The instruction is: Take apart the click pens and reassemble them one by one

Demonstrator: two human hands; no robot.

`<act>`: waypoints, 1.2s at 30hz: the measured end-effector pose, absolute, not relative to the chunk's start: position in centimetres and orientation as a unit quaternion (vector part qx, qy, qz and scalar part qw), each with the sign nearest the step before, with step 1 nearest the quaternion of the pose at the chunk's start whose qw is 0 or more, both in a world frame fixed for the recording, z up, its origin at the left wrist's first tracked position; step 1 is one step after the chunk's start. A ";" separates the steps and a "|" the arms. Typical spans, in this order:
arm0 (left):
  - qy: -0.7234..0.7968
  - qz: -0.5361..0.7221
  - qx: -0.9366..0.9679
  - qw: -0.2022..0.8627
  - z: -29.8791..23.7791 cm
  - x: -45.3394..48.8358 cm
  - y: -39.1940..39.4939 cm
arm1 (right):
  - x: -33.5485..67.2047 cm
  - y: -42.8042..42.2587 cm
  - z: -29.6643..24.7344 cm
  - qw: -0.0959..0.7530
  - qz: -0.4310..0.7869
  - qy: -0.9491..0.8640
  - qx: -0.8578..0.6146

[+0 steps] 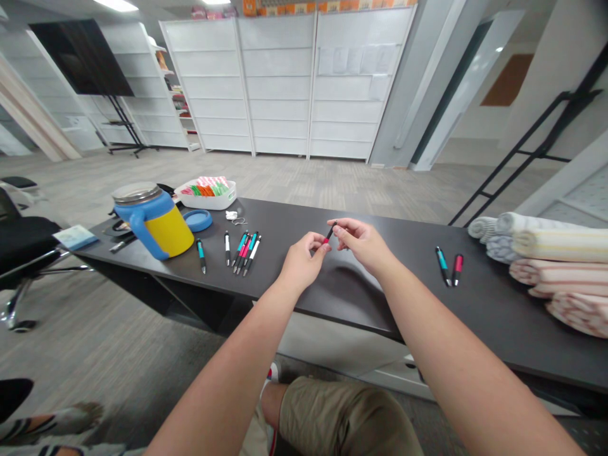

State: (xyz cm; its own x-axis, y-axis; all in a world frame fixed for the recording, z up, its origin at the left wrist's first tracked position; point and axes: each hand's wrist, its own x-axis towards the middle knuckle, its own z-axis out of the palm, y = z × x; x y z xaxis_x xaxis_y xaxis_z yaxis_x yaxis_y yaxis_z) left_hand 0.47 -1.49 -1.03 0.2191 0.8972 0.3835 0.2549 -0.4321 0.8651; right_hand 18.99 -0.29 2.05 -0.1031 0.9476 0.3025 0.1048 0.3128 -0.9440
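Observation:
Above the dark table (285, 218), a red and black pen (329, 235) is held between my two hands. My left hand (306, 255) pinches its red lower part. The fingers of my right hand (357, 242) close around the black upper end. To the left lies a bunch of several pens (246, 253) in teal, red and white with black grips. A white pen (227, 247) and a teal pen (201, 256) lie apart from that bunch. On the right, another teal pen (443, 266) rests beside a short red pen piece (458, 270).
A blue and yellow mug (166, 225) stands at the left near a blue lid (198, 220) and a white basket (209, 200) of colourful packets. White earphones (232, 215) lie close by. Rolled towels (560, 253) are stacked at the right end. A black chair (23, 228) is at far left.

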 end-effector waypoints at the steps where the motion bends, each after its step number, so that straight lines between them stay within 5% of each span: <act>1: 0.409 0.472 0.703 0.340 -1.0 0.5 -1.5 | 19.0 -0.3 2.0 0.518 0.403 -0.624 -0.423; 36: 0.442 0.481 0.688 0.315 -0.7 0.3 -1.4 | 18.9 -0.2 1.8 0.491 0.368 -0.658 -0.436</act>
